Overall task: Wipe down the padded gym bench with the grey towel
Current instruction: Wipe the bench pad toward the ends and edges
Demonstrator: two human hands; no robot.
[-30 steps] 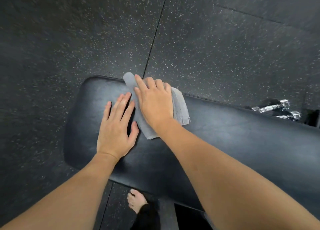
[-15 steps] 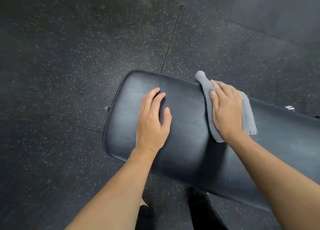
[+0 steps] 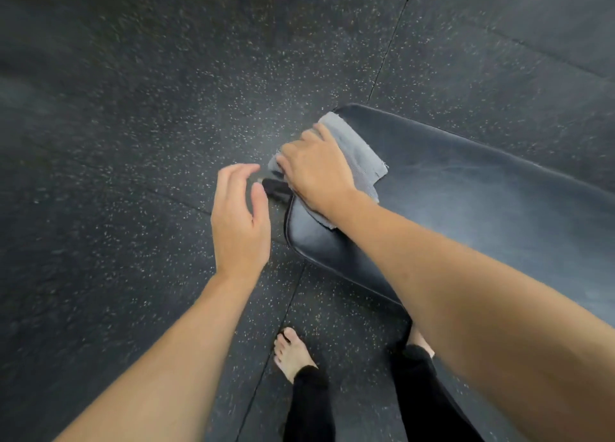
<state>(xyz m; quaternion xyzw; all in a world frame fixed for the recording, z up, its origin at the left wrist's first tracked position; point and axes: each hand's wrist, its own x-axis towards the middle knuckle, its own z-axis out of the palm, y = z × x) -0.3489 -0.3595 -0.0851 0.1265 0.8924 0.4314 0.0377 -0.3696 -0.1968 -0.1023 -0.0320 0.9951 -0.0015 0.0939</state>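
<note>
The black padded bench runs from the middle of the view to the right edge. A folded grey towel lies over its rounded left end. My right hand presses flat on the towel, fingers curling over the bench's end edge. Off the pad to the left, my left hand hovers above the floor, fingers apart and slightly curved, holding nothing. A dark bracket sticks out from the bench end between the two hands.
Black rubber floor tiles with pale specks surround the bench. My bare feet and black trouser legs stand close to the bench's near side at the bottom.
My right hand has slid the towel left to the very end of the bench. My left hand has lifted off the pad and now hangs beside the end. The view has shifted left.
</note>
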